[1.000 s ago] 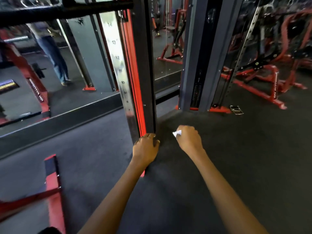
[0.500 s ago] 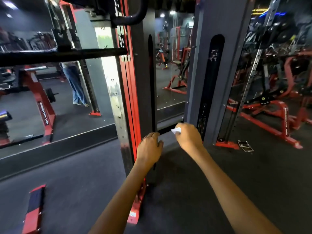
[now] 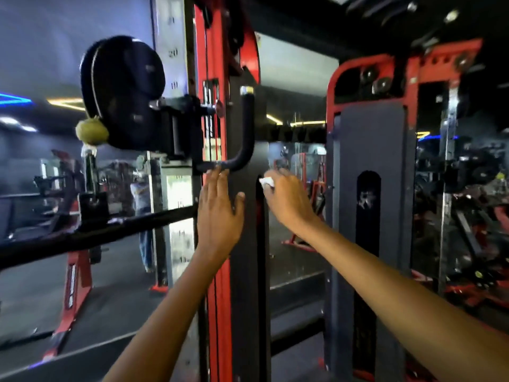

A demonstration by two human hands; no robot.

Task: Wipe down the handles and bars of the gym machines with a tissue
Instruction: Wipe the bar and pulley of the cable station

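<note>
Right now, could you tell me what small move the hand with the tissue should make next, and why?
Probably lift the right hand up and leftward to the black curved handle. The tissue sits at the dark post just below that handle, while the left hand, fingers straight, already touches the handle's lower end.

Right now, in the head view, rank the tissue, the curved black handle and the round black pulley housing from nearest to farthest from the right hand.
1. Tissue, pinched in the right hand.
2. Curved black handle, up and left.
3. Round black pulley housing, far left.
</note>
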